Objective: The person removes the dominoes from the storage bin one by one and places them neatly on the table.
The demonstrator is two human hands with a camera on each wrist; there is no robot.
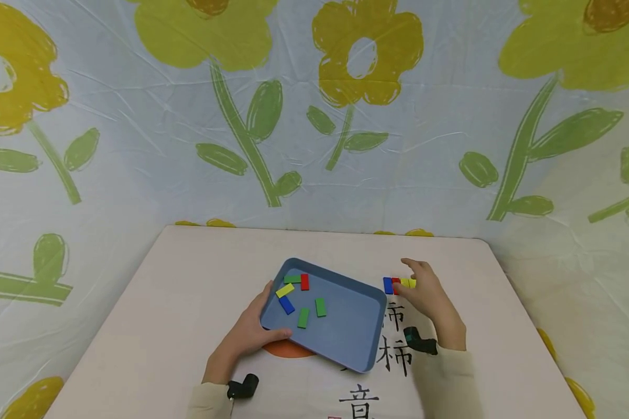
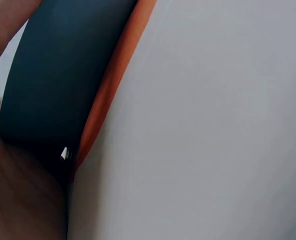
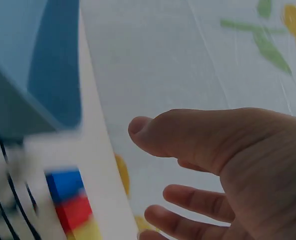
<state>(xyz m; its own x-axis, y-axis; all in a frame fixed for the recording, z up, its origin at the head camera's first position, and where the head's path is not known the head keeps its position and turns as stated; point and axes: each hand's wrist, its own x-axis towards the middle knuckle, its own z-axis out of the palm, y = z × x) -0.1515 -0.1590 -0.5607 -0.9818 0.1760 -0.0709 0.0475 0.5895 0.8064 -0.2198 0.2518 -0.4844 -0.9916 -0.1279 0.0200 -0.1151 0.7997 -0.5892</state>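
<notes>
My left hand [image 1: 246,329] grips the left end of a blue-grey tray [image 1: 346,337], thumb along its near rim. In the tray lie three green blocks [image 1: 321,307], a red block [image 1: 305,282], a yellow block [image 1: 285,290] and a blue block [image 1: 286,305]. To the tray's right, my right hand [image 1: 428,294] is held with fingers apart and nothing between them. Beside it a row of blocks stands on the table: blue [image 1: 388,286], red [image 3: 74,212] and yellow [image 1: 405,283]. The hand partly hides the row in the head view.
Black written characters [image 1: 395,352] show on the white surface under and beside the tray. Part of an orange shape [image 1: 288,349] shows below the tray's near edge. A flower-printed cloth [image 1: 304,186] surrounds the pale table [image 1: 147,326] at the back and sides.
</notes>
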